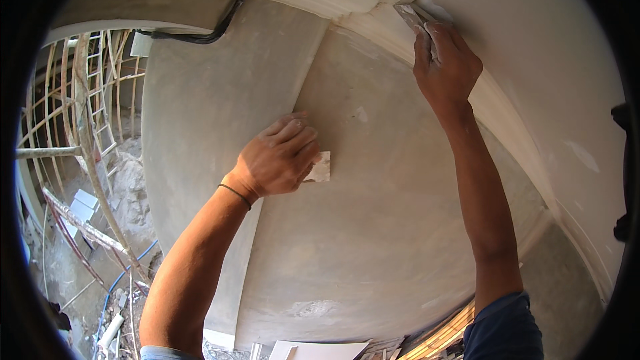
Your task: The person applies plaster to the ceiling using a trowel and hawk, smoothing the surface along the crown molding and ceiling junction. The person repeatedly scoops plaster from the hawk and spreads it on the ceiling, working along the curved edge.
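My raised right hand grips a flat metal putty knife, its blade against the pale cornice moulding where wall meets ceiling. White residue coats the fingers. Lower and to the left, my left hand is closed around a small flat scraper smeared with whitish paste; its grip end is hidden by the fingers. That hand is in front of the grey plastered wall, near a vertical corner edge. A thin dark band circles the left wrist.
Black cables hang from the upper left of the wall. Scaffold poles and a ladder stand at left above rubble. A blue hose runs below. White boards and wooden strips lie at the bottom.
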Tool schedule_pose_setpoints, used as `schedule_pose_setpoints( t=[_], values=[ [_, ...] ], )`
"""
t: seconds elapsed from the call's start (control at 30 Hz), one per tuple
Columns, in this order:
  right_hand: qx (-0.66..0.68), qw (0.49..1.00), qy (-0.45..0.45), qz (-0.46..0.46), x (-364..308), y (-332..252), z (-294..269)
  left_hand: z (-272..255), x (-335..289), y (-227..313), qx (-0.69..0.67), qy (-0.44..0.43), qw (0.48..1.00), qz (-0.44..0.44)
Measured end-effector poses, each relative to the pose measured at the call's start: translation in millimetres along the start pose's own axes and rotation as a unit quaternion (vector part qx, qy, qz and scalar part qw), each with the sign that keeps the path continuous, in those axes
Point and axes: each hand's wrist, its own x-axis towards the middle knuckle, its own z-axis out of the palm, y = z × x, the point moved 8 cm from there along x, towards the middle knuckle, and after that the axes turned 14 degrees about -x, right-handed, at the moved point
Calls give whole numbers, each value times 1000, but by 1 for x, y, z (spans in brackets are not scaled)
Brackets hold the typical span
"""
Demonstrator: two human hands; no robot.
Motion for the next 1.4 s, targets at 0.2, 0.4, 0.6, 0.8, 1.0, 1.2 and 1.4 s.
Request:
schedule_pose_setpoints(
  t=[0.2, 0.4, 0.6, 0.8, 1.0, 1.2, 1.4],
  values=[
    [12, 999, -27, -33, 1, -4, 3, 1, 0, 0, 6, -3, 1000, 0],
    [-18, 1000, -10, -13, 4, 0, 10, 2, 0, -1, 6, -11, 1000, -3],
    [15, 998, -48, 30, -2, 0, 5, 2, -1, -2, -14, 2, 1000, -2],
    [-17, 1000, -4, -6, 3, -5, 7, 3, -2, -2, -10, -6, 1000, -1],
    [26, 996, 39, 79, -4, -1, -8, 3, -2, -2, -7, -4, 1000, -2],
    [470, 575, -108, 662, -99, -28, 38, 5, 1, 0, 12, -10, 1000, 6],
    [543, 462, -4, 701, -94, -66, 68, 9, 5, 2, 41, -41, 998, 2]
  ],
)
